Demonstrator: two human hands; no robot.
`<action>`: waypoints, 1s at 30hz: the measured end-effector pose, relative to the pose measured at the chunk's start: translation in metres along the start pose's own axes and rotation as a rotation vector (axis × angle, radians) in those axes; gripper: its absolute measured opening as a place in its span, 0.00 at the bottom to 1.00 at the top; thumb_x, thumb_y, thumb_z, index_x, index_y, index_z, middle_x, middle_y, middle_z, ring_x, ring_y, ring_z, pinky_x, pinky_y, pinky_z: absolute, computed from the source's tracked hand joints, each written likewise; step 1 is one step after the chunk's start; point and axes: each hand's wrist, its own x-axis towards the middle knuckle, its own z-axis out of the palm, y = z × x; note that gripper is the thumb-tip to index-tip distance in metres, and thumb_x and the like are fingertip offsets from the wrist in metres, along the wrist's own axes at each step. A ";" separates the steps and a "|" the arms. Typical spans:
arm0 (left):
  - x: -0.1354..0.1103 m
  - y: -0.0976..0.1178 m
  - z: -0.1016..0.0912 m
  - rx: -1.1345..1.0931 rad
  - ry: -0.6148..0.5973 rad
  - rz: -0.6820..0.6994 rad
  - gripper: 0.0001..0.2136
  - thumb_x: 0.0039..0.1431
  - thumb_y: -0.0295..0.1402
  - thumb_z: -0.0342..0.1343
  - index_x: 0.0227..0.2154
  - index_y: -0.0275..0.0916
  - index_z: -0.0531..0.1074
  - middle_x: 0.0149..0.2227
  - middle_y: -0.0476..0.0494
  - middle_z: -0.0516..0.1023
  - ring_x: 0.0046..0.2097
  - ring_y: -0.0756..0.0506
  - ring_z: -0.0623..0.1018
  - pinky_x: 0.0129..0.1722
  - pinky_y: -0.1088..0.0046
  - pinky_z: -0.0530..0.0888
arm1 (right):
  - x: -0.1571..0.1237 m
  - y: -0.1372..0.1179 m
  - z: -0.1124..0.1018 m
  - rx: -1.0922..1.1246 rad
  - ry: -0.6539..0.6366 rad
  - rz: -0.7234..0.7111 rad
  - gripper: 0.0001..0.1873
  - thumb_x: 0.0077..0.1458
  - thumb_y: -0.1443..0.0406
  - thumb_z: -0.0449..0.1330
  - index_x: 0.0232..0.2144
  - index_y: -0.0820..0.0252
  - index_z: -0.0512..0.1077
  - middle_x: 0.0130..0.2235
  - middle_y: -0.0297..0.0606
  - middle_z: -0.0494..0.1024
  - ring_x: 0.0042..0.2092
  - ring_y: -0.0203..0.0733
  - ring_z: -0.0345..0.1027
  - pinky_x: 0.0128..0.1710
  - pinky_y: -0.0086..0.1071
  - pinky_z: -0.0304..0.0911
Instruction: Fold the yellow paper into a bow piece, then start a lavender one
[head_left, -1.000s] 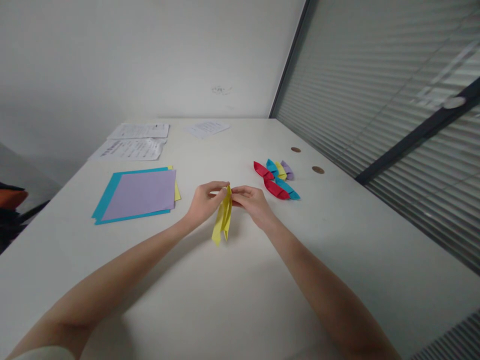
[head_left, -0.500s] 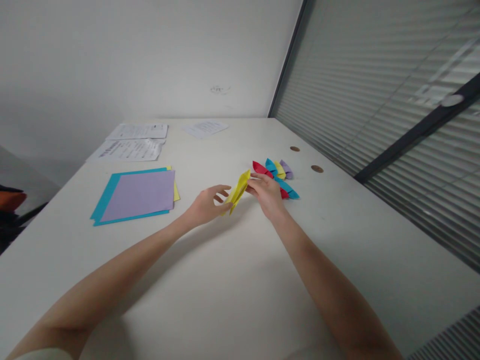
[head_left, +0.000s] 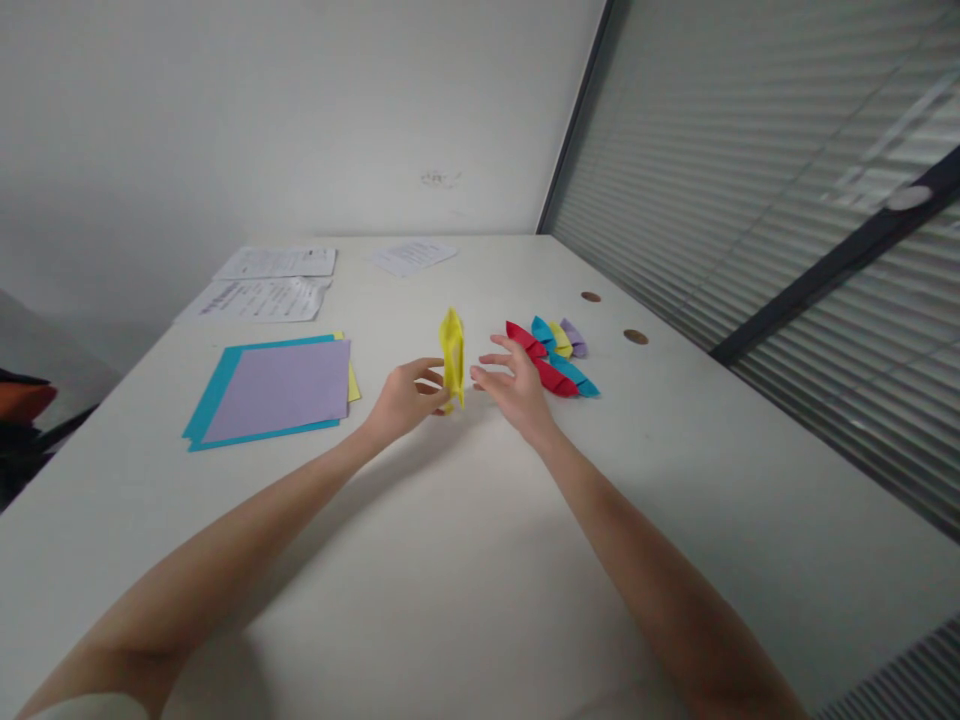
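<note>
While our left hand (head_left: 401, 402) holds the folded yellow paper (head_left: 453, 350) over the white table (head_left: 450, 570), our right hand (head_left: 519, 390) touches nothing. We see the left fingers clamped on the paper's lower part; the right ones are spread apart and curved towards it, a small gap between. From those right fingertips the paper lies directly to the left, so the left hand, already in contact, is the nearer of the 2. Its long axis runs nearly upright in our view, across the line joining our hands, with 1 pointed end uppermost; we cannot tell how far it leans away from us. Just beyond our right hand we have 6 small folded pieces (head_left: 556, 378), and on our left a stack of coloured sheets (head_left: 277, 390).
</note>
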 end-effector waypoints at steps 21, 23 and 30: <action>-0.007 0.014 0.007 -0.198 0.022 -0.049 0.15 0.46 0.28 0.58 0.39 0.38 0.67 0.33 0.49 0.72 0.33 0.50 0.77 0.32 0.71 0.78 | -0.008 0.011 0.016 0.091 -0.206 -0.078 0.14 0.42 0.59 0.69 0.31 0.59 0.73 0.34 0.36 0.76 0.36 0.39 0.74 0.39 0.35 0.72; -0.007 0.014 0.007 -0.201 0.018 -0.047 0.17 0.47 0.28 0.58 0.42 0.38 0.67 0.34 0.48 0.73 0.33 0.49 0.77 0.32 0.71 0.78 | -0.007 0.011 0.016 0.129 -0.210 -0.019 0.15 0.40 0.60 0.70 0.30 0.59 0.73 0.33 0.35 0.78 0.36 0.40 0.74 0.39 0.36 0.72; -0.004 0.007 0.007 -0.129 0.055 -0.065 0.24 0.45 0.27 0.59 0.48 0.38 0.65 0.36 0.46 0.75 0.33 0.49 0.77 0.28 0.74 0.75 | -0.008 0.013 0.019 0.197 -0.198 0.048 0.16 0.35 0.59 0.72 0.27 0.60 0.75 0.30 0.36 0.80 0.35 0.41 0.76 0.41 0.38 0.72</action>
